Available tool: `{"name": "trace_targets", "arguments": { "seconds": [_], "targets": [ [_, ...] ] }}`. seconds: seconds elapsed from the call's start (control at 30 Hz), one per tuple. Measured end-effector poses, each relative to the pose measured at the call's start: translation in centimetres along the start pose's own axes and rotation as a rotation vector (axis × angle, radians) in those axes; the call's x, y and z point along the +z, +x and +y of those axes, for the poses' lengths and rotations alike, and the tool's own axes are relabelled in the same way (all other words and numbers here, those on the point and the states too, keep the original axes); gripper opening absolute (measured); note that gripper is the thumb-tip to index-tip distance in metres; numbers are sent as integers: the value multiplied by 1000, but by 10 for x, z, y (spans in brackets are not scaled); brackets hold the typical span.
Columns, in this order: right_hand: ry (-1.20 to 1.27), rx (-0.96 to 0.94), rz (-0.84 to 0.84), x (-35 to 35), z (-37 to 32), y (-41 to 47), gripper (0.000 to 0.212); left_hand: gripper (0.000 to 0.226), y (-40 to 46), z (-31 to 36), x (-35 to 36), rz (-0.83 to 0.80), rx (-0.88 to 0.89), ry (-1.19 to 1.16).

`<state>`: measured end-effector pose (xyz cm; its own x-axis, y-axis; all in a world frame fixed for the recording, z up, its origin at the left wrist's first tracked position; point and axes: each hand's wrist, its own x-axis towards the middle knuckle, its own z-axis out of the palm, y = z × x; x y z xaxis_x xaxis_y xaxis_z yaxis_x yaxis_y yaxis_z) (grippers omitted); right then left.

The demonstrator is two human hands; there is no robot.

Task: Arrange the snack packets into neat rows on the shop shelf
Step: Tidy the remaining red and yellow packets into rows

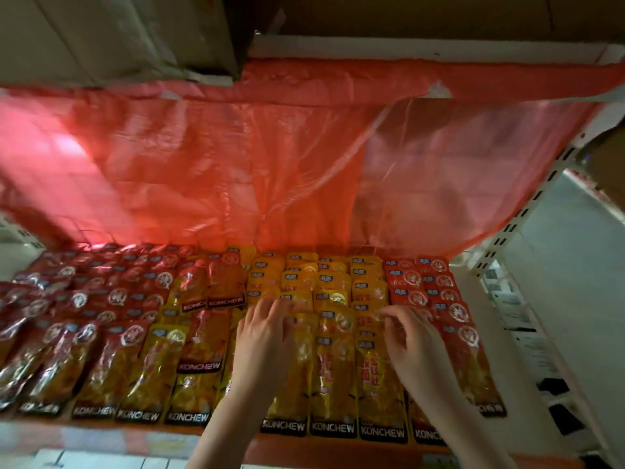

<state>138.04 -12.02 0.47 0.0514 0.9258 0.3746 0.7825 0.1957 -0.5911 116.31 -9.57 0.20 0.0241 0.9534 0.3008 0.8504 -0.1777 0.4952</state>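
Glossy plastic packets under a thin red film

The snack packets [333,374] are shiny plastic pouches, part clear, catching highlights across their crinkled faces. Behind them hangs a red plastic sheet [236,170], thin, translucent and creased, with a soft sheen. The shelf upright [527,211] at right looks like white painted metal, smooth and punched with slots. The cardboard boxes [118,32] above are matt.

A flat white shop shelf [473,299] carries overlapping rows of glossy plastic snack packets: dark red [101,289] left, yellow [333,374] centre, orange-red [439,286] right.
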Motion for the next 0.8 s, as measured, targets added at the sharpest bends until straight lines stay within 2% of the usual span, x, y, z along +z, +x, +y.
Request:
{"name": "trace_targets", "arguments": {
  "seconds": [0.13,0.4,0.63,0.8],
  "targets": [
    [66,-39,-76,29,-24,10,17,28,8,-40,-23,55,-75,114],
    [110,-120,-136,72,-72,16,15,40,24,-85,-46,-27,-331,172],
    [122,-109,-221,95,-96,14,18,65,35,-84,-46,-59,-418,265],
    [135,-102,-223,101,-105,14,17,60,40,-89,-42,-53,-410,302]
  ]
}}
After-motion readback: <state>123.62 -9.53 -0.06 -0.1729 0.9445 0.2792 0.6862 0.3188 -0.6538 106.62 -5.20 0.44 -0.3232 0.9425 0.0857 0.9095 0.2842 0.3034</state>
